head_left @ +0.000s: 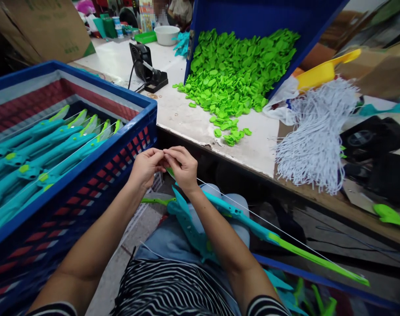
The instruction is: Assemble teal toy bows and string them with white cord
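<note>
A teal toy bow [226, 205] with a bright green limb lies across my lap, slanting down to the right. Its white string [257, 214] runs from the far green tip [358, 277] up to my fingers. My left hand [147, 166] and my right hand [183, 169] meet fingertip to fingertip above the bow's left part, both closed in a pinch on the string's near end. The exact spot between the fingertips is hidden. Beneath my wrists shows another teal piece with a green and clear tip [157, 199].
At left, a blue crate [147, 103] holds several strung teal bows [51, 151]. On the white table [173, 114], green pieces [239, 70] spill from a blue bin [239, 17]. White cords [318, 136], a yellow scoop [318, 74] and a small black fan [142, 61] lie about.
</note>
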`<state>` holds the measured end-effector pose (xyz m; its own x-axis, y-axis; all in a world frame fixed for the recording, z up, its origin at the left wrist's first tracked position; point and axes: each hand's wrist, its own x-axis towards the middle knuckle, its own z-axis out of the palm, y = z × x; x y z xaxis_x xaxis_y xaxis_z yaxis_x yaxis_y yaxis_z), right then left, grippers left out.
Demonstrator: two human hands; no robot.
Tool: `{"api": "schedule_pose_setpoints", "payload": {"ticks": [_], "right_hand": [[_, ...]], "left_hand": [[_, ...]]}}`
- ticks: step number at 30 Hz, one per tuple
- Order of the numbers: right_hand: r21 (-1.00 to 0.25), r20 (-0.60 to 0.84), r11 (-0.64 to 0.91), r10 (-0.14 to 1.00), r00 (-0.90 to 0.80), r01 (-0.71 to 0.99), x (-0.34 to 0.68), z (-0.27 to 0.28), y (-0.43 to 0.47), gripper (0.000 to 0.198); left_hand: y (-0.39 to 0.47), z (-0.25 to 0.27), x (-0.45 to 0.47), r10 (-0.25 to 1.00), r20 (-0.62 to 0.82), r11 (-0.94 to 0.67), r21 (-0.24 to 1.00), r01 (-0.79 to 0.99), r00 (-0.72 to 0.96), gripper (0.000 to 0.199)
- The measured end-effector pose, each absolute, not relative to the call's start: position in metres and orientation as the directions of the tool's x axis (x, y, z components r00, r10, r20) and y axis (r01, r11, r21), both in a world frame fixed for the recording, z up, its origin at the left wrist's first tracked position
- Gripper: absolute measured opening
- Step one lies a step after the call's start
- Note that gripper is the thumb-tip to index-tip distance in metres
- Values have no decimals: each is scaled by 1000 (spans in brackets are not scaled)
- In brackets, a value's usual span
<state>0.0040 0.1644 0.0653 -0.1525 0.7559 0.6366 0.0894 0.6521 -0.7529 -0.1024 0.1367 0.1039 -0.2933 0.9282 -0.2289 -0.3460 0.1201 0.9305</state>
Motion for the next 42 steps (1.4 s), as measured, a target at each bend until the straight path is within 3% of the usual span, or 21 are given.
{"api": "schedule_pose_setpoints", "payload": {"ticks": [6, 15, 21, 27, 32, 34, 36, 38, 40, 42], "right_hand": [[-710, 670, 696, 715, -200, 110, 11, 69, 169, 14], [-720, 606, 649, 761, -234, 245, 15, 63, 165, 15], [-666, 631, 696, 717, -295, 268, 18, 56, 151, 16], [-623, 625, 705, 709, -327, 338, 13, 34, 141, 17], [-668, 579, 609, 786, -215, 428, 11, 27, 135, 16], [-660, 624, 642, 758, -191, 391, 10, 26, 122, 16], [-613, 668, 728, 685, -290, 307, 7, 21, 106, 17], [-554, 643, 802, 583, -496, 224, 0, 11, 90, 17], [-516, 524, 824, 521, -674, 235, -10, -2, 81, 21], [-484, 367, 799, 555, -747, 356, -21, -14, 79, 32]], "left_hand": [[135, 107, -113, 959, -217, 154, 939, -309, -181, 23], [133, 104, -112, 974, -82, 100, 992, 79, -211, 27], [122, 99, -121, 970, -203, 208, 978, 19, -136, 28], [105, 87, -119, 960, -183, 199, 978, 58, -213, 23], [89, 68, -119, 966, -15, 49, 991, 128, -258, 18], [67, 52, -128, 924, 30, 26, 990, 141, -382, 22], [31, 32, -139, 817, -2, 110, 982, 152, -576, 28], [-12, 11, -147, 703, -124, 296, 946, 130, -700, 32], [-52, -5, -147, 666, -321, 503, 860, 86, -673, 35], [-80, -16, -140, 674, -466, 611, 788, 77, -573, 35]]}}
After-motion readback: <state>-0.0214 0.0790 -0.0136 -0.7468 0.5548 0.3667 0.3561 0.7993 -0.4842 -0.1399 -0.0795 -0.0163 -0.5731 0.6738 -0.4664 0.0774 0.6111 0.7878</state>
